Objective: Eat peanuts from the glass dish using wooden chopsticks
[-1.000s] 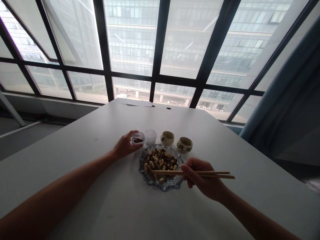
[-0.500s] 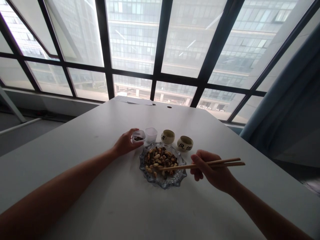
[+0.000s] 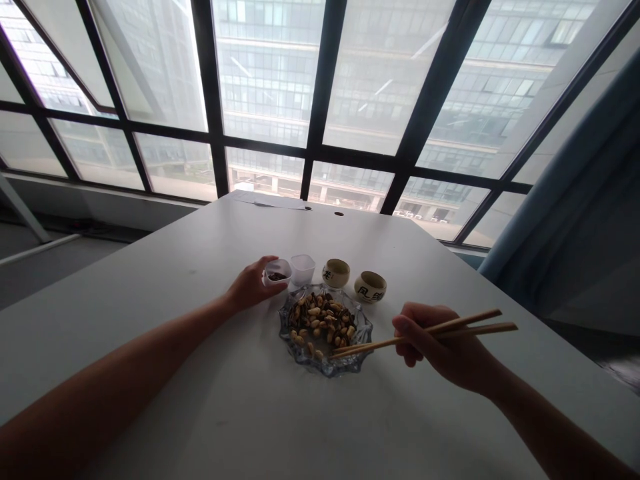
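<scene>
My left hand [image 3: 254, 285] grips a small translucent cup [image 3: 277, 272] that has some dark seeds in it. Beside it stands a second translucent cup [image 3: 303, 270], which looks empty. In my right hand [image 3: 425, 335] is a pair of wooden chopsticks [image 3: 460, 325], their tips low in the near right part of the glass dish [image 3: 325, 367]. Peanuts [image 3: 316, 311] mixed with dark seeds lie in that dish. Whether the tips hold anything is too small to tell.
Two cream ceramic cups with dark writing, one left [image 3: 336, 274] and one right [image 3: 371, 287], stand behind the dish. Papers [image 3: 270, 200] lie at the white table's [image 3: 225, 400] far edge, before the windows. A blue curtain [image 3: 565, 167] hangs at the right.
My right hand has moved right and slightly nearer, drawing the chopstick tips to the dish's near right part. Some nuts have shifted. My left hand stays on the cup.
</scene>
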`<action>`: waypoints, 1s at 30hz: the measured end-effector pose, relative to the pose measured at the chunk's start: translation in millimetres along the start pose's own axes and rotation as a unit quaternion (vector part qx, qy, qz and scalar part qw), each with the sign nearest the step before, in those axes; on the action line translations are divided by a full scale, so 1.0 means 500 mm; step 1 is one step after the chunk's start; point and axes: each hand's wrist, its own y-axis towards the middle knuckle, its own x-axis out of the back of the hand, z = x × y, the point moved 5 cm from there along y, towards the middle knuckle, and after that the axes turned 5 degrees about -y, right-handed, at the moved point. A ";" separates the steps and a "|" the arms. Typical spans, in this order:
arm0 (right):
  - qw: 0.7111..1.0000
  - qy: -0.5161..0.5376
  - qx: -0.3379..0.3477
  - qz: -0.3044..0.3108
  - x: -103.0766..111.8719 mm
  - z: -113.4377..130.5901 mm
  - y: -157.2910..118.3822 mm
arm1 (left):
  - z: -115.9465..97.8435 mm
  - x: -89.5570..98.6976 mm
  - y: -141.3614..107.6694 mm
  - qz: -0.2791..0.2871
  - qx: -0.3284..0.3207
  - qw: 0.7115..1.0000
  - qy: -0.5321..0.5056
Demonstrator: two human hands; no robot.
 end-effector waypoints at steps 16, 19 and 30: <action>0.998 -0.051 0.008 -0.033 -0.008 0.012 -0.008 | -0.002 0.002 -0.001 0.004 0.006 1.000 0.006; 0.998 -0.057 0.004 -0.033 -0.011 0.016 -0.009 | -0.003 0.001 0.000 0.005 -0.003 1.000 -0.001; 0.999 -0.051 0.009 -0.003 -0.015 0.006 -0.003 | -0.001 -0.001 0.000 0.015 0.014 1.000 -0.006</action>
